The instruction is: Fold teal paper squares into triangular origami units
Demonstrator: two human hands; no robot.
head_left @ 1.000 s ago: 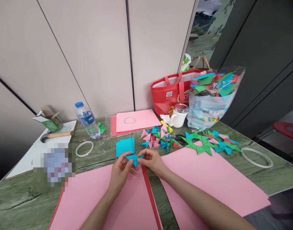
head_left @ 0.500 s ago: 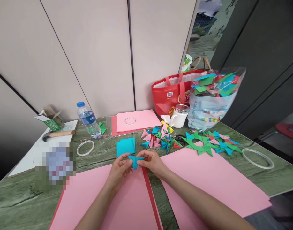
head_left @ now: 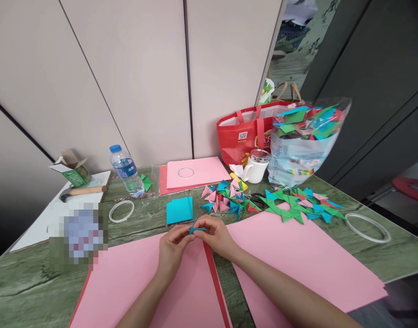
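Between my two hands is a small folded piece of blue paper (head_left: pixel 196 230), seen nearly edge-on above the pink sheets. My left hand (head_left: pixel 173 246) pinches its left end, with thumb and fingers closed. From the right, my right hand (head_left: pixel 217 234) grips the other end between thumb and forefinger. Fingers cover much of the paper. Just beyond lies a stack of blue paper squares (head_left: pixel 179 210). Pink card sheets (head_left: pixel 127 282) with a red edge lie under my left forearm, and more pink sheets (head_left: pixel 298 259) lie under the right.
Folded paper pieces (head_left: pixel 226 198) form a pile beside green and blue paper rings (head_left: pixel 287 207). Behind stand a white mug (head_left: pixel 256 168), a red bag (head_left: pixel 238 136) and a plastic bag of folded paper (head_left: pixel 298 157). A water bottle (head_left: pixel 127 173), tape roll (head_left: pixel 122 212) and hammer (head_left: pixel 82 193) are leftward.
The blue paper has turned from showing its flat pointed face to nearly edge-on. My left hand has rolled over, its back now facing up, and the hands are closer together.
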